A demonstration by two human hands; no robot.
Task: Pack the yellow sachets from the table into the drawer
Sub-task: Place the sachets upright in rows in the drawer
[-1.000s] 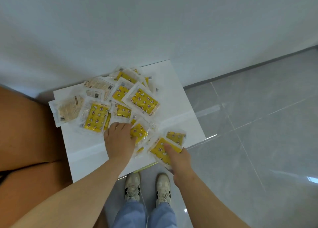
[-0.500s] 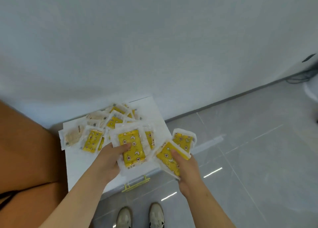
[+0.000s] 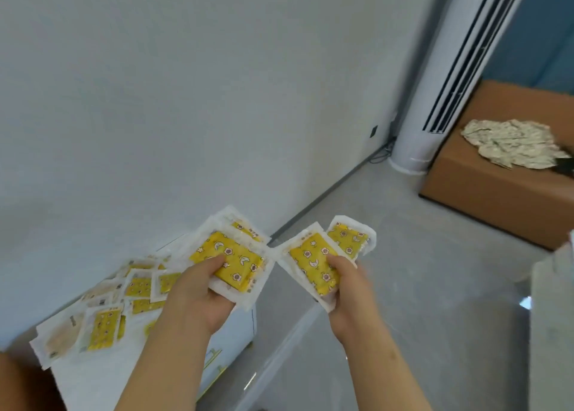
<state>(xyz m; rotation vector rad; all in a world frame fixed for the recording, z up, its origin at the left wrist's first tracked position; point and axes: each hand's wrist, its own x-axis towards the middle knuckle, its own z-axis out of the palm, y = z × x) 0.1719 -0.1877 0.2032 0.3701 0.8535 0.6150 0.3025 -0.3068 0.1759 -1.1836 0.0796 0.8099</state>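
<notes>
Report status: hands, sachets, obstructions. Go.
Left hand grips a bundle of yellow sachets; right hand grips a second bundle. Loose sachets lie on the white table. Drawer looks shut, both hands full.

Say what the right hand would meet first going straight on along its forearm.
The right hand, past the sachets it grips, probably meets nothing before the white wall; depth is unclear.

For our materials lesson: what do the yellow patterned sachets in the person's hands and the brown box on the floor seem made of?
Yellow patterned sachets: probably a soft, white, translucent plastic or fabric-like wrap, judging by the crinkled borders, around a printed yellow pad. Brown box: likely matte cardboard, with flat tan faces and folded edges.
</notes>
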